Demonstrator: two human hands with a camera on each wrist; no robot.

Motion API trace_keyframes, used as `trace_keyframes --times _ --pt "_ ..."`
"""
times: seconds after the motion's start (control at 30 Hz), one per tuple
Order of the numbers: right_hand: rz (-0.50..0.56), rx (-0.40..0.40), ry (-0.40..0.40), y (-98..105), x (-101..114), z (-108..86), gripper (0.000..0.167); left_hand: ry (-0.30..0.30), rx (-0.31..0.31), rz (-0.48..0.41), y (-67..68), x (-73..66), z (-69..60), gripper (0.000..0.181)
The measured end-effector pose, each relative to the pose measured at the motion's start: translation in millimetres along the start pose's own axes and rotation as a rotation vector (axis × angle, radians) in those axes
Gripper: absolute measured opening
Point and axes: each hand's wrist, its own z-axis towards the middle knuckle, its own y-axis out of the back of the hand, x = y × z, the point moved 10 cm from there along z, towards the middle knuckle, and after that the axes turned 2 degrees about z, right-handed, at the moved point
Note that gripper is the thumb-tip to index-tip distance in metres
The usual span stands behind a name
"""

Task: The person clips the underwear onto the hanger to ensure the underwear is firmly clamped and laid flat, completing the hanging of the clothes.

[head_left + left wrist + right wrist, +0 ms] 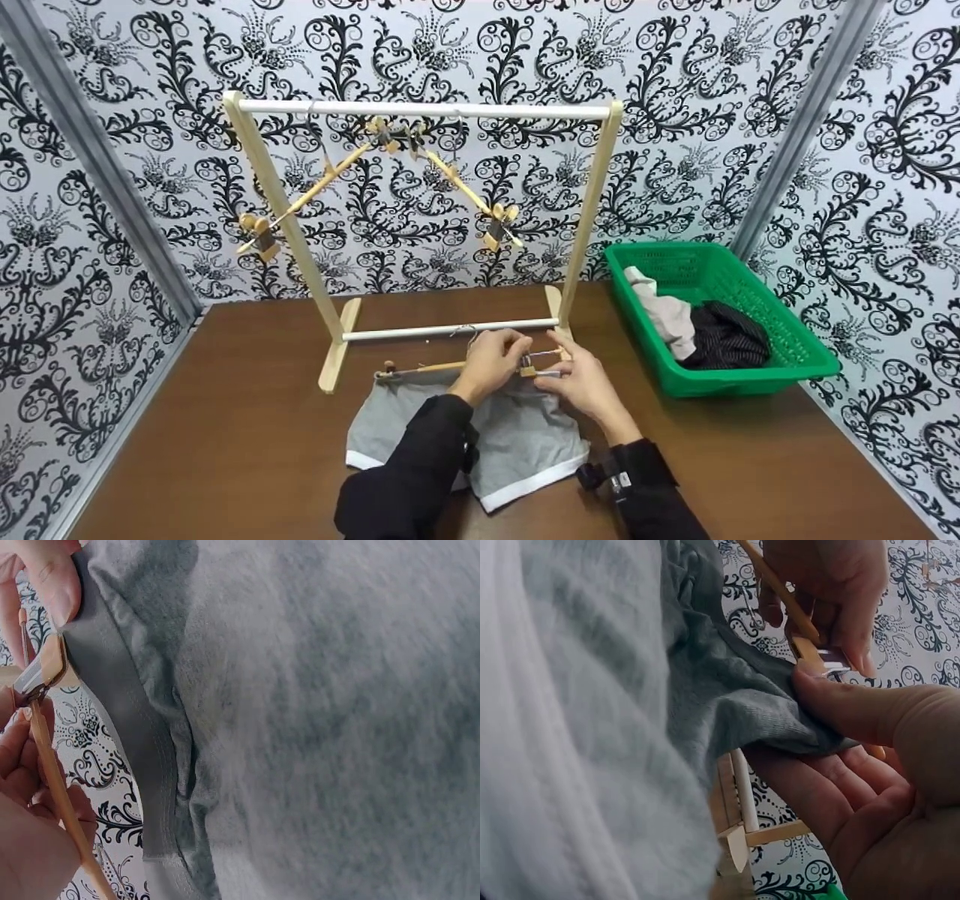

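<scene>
Grey shorts with white leg hems lie on the table, waistband toward the rack. Along that waistband runs a wooden clip hanger. My left hand pinches the hanger's clip, which has wooden jaws and a metal middle. With thumb above and fingers below, my right hand grips the corner of the waistband beside that clip. In the left wrist view, the right thumb presses on the grey band. Whether the clip bites the cloth cannot be told.
Behind the hands stands a wooden rack with white rods. Two more clip hangers, one left and one right, hang from its top rod. A green basket at the right holds pale cloth and dark striped cloth.
</scene>
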Motion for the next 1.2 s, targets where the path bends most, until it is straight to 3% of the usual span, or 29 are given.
trace_keyframes --times 0.13,0.27,0.47,0.7,0.83,1.03,1.2 --pt "-0.067 0.015 0.050 1.6 4.1 -1.1 0.078 0.022 -0.014 -0.028 1.2 3.2 0.8 0.019" --pt "-0.068 0.042 0.093 -0.4 6.6 -2.1 0.083 0.029 -0.034 -0.048 2.6 5.2 1.4 0.019" --pt "-0.010 0.088 0.136 -3.3 13.2 -4.5 0.084 0.035 -0.048 -0.071 3.2 6.8 2.0 0.019" --pt "0.077 0.079 0.113 -2.6 11.5 -3.4 0.081 0.048 -0.035 -0.136 0.5 10.6 0.9 0.017" --pt "0.107 0.017 0.100 0.7 7.4 -0.3 0.076 0.040 -0.032 -0.167 -0.6 10.7 0.5 0.016" --pt "0.066 -0.153 0.078 11.8 7.4 -0.4 0.070 0.049 -0.016 -0.194 -0.5 10.1 1.2 0.016" --pt "0.062 -0.151 0.074 12.2 9.7 -0.7 0.068 0.046 0.014 -0.185 -4.2 9.1 1.8 0.018"
